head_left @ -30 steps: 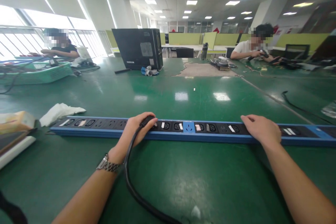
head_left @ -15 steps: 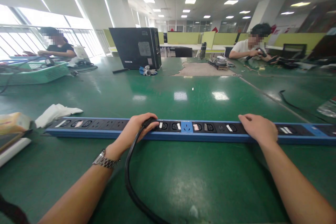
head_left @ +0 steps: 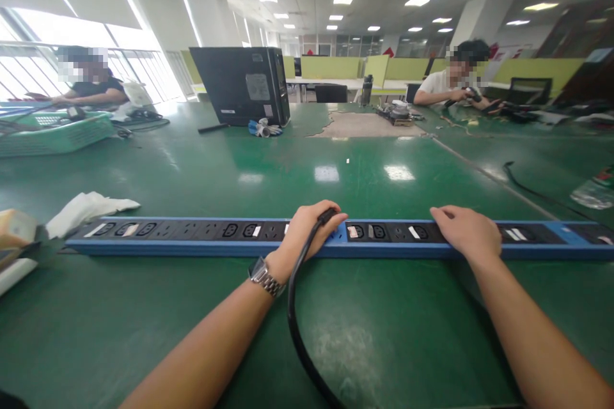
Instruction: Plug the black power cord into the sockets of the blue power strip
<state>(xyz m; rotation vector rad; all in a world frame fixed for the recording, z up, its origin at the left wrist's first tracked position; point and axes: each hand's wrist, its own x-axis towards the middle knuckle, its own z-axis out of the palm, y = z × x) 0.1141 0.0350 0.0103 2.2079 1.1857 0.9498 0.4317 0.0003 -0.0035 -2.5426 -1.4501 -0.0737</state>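
Note:
A long blue power strip with several black sockets lies across the green table in front of me. My left hand, a metal watch on its wrist, is closed round the plug of a thick black cable and holds it on the strip near its light blue middle section. The cable runs from the plug down toward me. Further right, my right hand rests palm down on the strip, fingers lying over the sockets.
A white cloth lies by the strip's left end, beside boxes at the left edge. A black computer case stands at the back. A green basket and two seated people are far left and far right. A black cable lies at right.
My left hand has moved right along the strip with the plug, from the sockets left of the middle to the light blue section. My right hand has stayed on the strip.

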